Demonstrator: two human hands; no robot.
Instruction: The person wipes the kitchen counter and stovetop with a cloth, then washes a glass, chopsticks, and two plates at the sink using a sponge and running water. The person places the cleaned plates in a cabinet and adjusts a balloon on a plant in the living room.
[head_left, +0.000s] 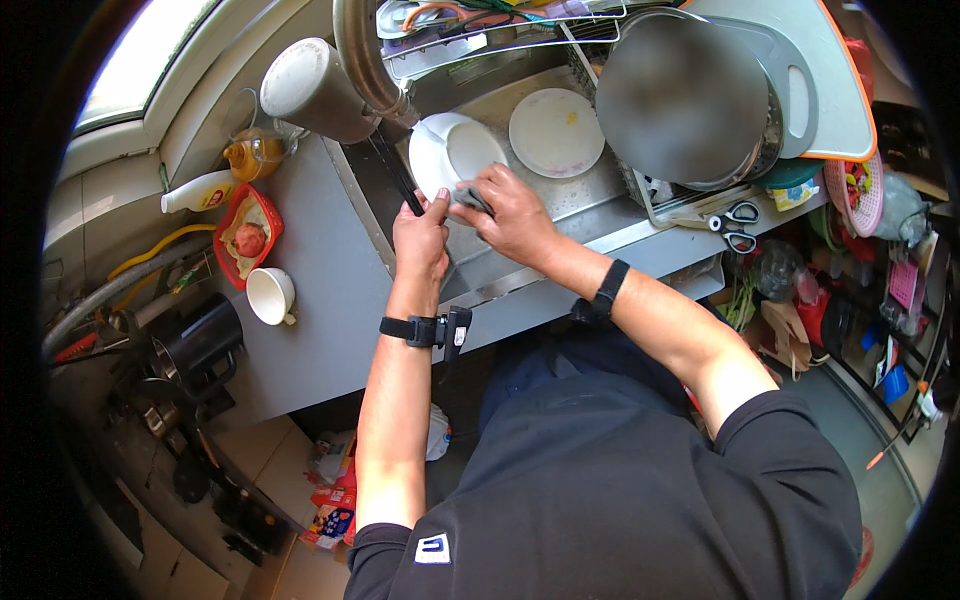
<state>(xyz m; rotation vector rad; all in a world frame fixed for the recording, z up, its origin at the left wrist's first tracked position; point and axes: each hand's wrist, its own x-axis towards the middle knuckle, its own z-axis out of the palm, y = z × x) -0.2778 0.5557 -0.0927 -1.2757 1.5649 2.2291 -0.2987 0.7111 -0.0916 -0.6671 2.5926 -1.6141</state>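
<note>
My left hand grips the near rim of a white dish, tilted over the sink with its round foot showing. A dark grey cloth or scrubber is pinched in my right hand, at the dish's near right edge. Dark thin sticks, possibly chopsticks, run down to my left hand; whether it holds them I cannot tell. Water appears to fall from the metal faucet onto the dish. A white plate with a yellow spot lies in the sink basin to the right.
Left on the counter are a white cup, a red basket and a white bottle. A grey canister stands beside the faucet. Right of the basin are a wire rack, a large round blurred thing and scissors.
</note>
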